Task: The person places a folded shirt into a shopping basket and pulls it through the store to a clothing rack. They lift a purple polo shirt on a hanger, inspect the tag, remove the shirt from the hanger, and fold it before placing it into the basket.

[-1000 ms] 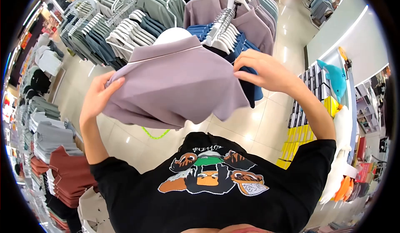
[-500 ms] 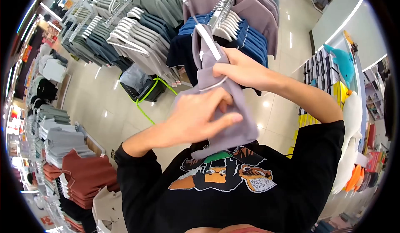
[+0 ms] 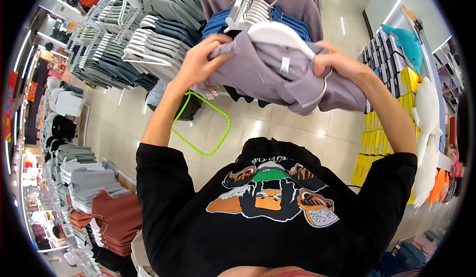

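Note:
A mauve collared shirt (image 3: 263,71) is held up and spread in front of me, its inner neck label facing up. A white hanger (image 3: 282,33) sits in its neck opening. My left hand (image 3: 201,61) pinches the shirt's shoulder at the left side. On the other side, my right hand (image 3: 339,64) is closed on the shirt near the collar and the end of the hanger. Just beyond the shirt, blue garments (image 3: 292,22) and white hangers hang on a metal rail (image 3: 243,4).
Racks of grey-green shirts (image 3: 173,2) stand at the upper left, rust-red shirts (image 3: 116,220) at the lower left. A black basket (image 3: 188,109) with a green handle is on the floor. Stacked boxes (image 3: 382,79) and a blue plush toy (image 3: 409,46) are at the right.
The bunched shirt has been spread wide and lifted toward the rack. My left hand has moved up and left to its shoulder, and my right hand has shifted right.

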Demonstrator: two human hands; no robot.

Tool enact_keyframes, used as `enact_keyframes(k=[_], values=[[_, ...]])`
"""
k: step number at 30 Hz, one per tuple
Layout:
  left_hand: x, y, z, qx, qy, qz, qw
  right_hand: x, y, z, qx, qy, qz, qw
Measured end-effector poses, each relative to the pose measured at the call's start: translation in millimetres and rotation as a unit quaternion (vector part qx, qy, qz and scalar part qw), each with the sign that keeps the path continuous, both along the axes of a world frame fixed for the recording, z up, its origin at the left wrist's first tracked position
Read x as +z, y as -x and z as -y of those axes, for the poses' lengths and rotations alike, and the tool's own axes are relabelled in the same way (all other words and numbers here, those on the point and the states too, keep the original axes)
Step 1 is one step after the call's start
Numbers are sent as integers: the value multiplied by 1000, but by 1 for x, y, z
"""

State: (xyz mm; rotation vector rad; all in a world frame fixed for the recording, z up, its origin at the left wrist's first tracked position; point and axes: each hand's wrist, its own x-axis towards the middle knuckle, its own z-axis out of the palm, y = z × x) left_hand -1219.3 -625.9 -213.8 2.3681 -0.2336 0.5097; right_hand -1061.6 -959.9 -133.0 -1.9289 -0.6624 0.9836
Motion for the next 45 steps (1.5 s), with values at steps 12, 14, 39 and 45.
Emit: enact_keyframes(k=[12,14,39,45], values=[[-49,50,-10,177,127,-73,973,-54,-28,-30,41,-76,341,936],[-55,56,-11,182,105,-73,975,-60,-21,-34,51,-82,353,931],[-84,71,21,220,-131,70,964,-148,48,-72,272,-68,553,784],[-55,52,79,46,-141,31,988,-133,46,-70,280,-115,505,808]])
